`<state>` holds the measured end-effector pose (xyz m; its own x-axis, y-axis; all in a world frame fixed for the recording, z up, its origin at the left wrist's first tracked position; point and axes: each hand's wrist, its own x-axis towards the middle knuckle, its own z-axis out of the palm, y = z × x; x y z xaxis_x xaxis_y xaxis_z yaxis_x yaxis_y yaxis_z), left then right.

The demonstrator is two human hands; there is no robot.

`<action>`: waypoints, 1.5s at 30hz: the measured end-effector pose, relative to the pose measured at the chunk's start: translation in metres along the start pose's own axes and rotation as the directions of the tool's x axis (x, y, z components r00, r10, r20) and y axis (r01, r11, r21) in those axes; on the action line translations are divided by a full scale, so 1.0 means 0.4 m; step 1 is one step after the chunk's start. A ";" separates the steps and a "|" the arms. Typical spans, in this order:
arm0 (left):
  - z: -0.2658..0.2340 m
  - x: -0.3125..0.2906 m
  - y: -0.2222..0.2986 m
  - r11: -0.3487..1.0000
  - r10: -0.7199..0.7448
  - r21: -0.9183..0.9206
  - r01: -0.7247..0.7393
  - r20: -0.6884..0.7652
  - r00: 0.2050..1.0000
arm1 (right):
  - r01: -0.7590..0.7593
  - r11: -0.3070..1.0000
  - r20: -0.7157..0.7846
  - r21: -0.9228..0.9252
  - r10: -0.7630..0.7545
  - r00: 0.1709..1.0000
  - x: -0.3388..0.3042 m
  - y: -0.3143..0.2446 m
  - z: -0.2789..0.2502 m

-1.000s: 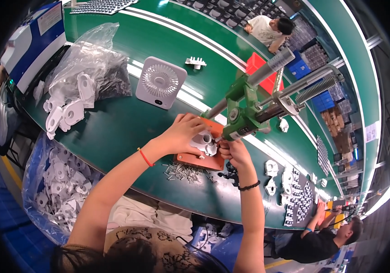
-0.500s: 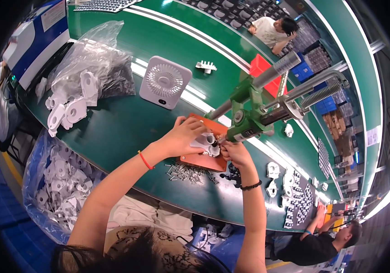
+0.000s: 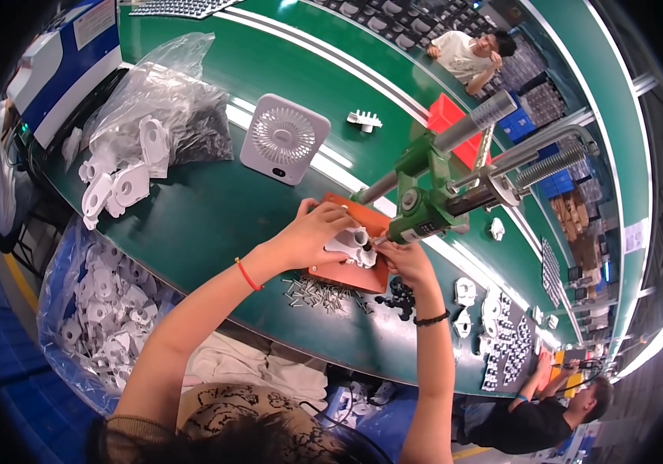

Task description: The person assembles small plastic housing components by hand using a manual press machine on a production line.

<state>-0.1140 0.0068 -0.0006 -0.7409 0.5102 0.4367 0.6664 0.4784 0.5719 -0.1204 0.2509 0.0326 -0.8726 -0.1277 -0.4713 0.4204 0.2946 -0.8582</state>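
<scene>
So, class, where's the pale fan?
In the head view, the pale fan is left of centre, right of the plastic bag and beyond the orange block.

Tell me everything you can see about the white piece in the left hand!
The white piece looks like hard plastic, with a short round tube and an uneven outline. The tube's open end faces up toward the camera. A small dark bit shows beside it. The piece sits over the orange block, near the green press. The left hand grips it; the right hand is at its right edge, maybe touching. Its underside is hidden.
</scene>
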 end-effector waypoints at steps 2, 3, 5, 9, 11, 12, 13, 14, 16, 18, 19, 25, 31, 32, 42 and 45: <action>0.001 0.000 -0.001 1.000 -0.003 -0.002 0.003 -0.003 1.000 | 0.042 0.997 0.000 -0.071 -0.043 0.999 -0.008 -0.013 0.018; 0.002 0.000 -0.003 1.000 -0.004 -0.007 0.004 -0.004 1.000 | 0.085 0.987 -0.025 -0.135 -0.089 0.996 -0.012 -0.022 0.028; 0.000 -0.004 -0.005 1.000 -0.008 -0.008 0.008 -0.005 1.000 | 0.126 0.972 -0.043 -0.198 -0.137 0.990 -0.009 -0.034 0.033; 0.005 -0.003 0.002 1.000 -0.025 -0.015 0.025 0.012 1.000 | 0.120 0.973 -0.021 -0.195 -0.127 0.992 0.064 -0.016 -0.151; 0.013 0.006 0.019 1.000 -0.014 -0.012 0.015 0.020 1.000 | 0.426 0.844 -0.152 0.327 -0.398 0.905 0.140 -0.051 -0.266; 0.024 0.024 0.035 1.000 -0.003 -0.006 0.003 0.018 1.000 | 0.415 0.846 -0.096 0.336 -0.407 0.908 0.165 -0.127 -0.385; 0.034 0.034 0.043 1.000 -0.002 0.009 0.001 0.020 1.000 | 0.397 0.847 -0.030 0.354 -0.414 0.910 0.196 -0.193 -0.462; 0.017 0.002 0.012 0.998 -0.050 0.044 0.049 0.024 0.998 | 0.335 0.795 -0.099 0.505 -0.332 0.938 0.226 -0.279 -0.360; 0.001 -0.013 0.009 0.996 -0.043 0.082 0.043 -0.001 0.999 | 0.374 0.731 -0.061 0.571 -0.417 0.907 0.180 -0.470 -0.295; 0.013 0.013 0.034 0.998 -0.010 0.064 0.009 0.014 1.000 | 0.475 0.717 0.041 0.510 -0.572 0.819 0.168 -0.577 -0.361; 0.015 0.020 0.045 0.998 0.003 0.055 -0.004 0.031 1.000 | 0.460 0.810 -0.140 0.363 -0.441 0.886 0.167 -0.617 -0.377; -0.024 -0.028 0.033 0.989 -0.028 0.146 0.020 0.054 0.998 | 0.790 0.563 -0.621 0.242 -0.536 0.573 -0.172 -0.569 -0.173; -0.015 0.001 0.078 0.978 -0.022 0.210 -0.001 0.110 0.994 | 0.972 0.092 -0.458 -0.216 -0.889 -0.017 -0.460 -0.124 -0.051; -0.010 0.004 0.080 0.978 -0.018 0.207 -0.004 0.106 0.994 | 0.993 0.034 -0.406 -0.117 -0.914 -0.017 -0.454 -0.040 -0.022; 0.026 0.011 0.054 0.991 -0.020 0.126 0.035 -0.117 0.993 | 0.891 0.093 -0.481 -0.444 -0.864 -0.149 -0.366 0.155 0.096; 0.041 0.035 0.035 0.993 -0.010 0.112 0.023 -0.121 0.993 | 0.877 0.077 -0.427 -0.474 -0.891 -0.153 -0.399 0.037 0.007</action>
<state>-0.1135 0.0324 0.0021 -0.7520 0.4154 0.5119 0.6541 0.5668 0.5009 0.0259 0.2731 0.0945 -0.3470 0.1617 0.9238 -0.8509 0.3598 -0.3826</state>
